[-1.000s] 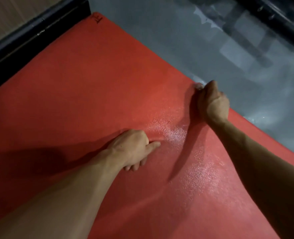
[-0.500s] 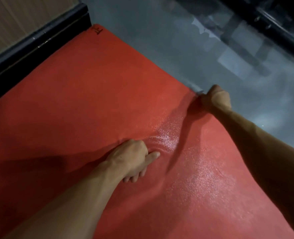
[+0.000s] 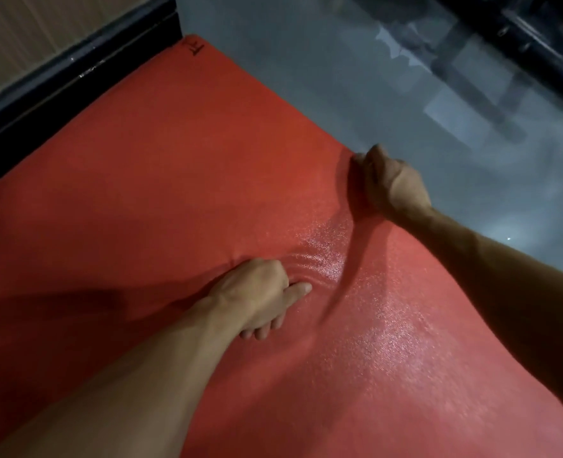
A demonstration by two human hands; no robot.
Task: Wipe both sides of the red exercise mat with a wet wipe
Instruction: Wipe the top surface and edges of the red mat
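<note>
Red exercise mat (image 3: 174, 180) fills most of my view, flat on a glossy grey floor (image 3: 323, 61), its far corner near a black baseboard (image 3: 58, 84) under a pale wall (image 3: 25, 24). Small dark mark at that far corner (image 3: 195, 46); can't read it. Mat surface glistens in a wet streak (image 3: 326, 252) running between my two hands and down toward me.

My left hand (image 3: 260, 292) sits knuckles-down near the mat's middle, fingers curled under into a fist, thumb stuck out flat on the surface. Nothing visible in its grip. Mat puckers into small ripples (image 3: 303, 269) just ahead of the thumb.

My right hand (image 3: 392, 183) is at the mat's right edge, where red meets floor, fingers clenched. A pale scrap (image 3: 359, 157) peeks from the fingertips, probably the wet wipe, though too little shows to be sure. Mat edge lifts slightly beside that hand.
</note>
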